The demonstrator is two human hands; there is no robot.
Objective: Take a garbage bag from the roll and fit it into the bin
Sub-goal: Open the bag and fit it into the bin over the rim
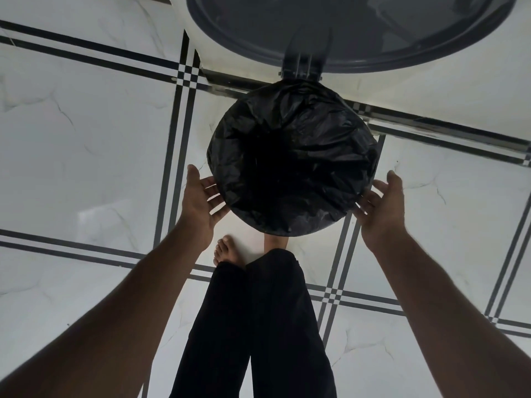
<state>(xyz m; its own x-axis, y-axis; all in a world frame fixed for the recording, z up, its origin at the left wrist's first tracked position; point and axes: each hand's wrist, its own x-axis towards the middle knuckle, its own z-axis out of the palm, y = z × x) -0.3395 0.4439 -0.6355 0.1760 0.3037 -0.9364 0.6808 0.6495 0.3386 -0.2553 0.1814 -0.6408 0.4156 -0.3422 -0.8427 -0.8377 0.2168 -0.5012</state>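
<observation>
Over a tiled floor (86, 139), a black garbage bag (293, 159) lines the bin's mouth, lid (344, 30) raised. Left hand (201, 199) and right hand (379, 205) flank the rim, fingers spread and relaxed, gripping nothing, seemingly checking the bag's fit.

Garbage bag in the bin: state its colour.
Black, glossy and crinkled; the garbage bag shows in the head view, the only one.
</observation>
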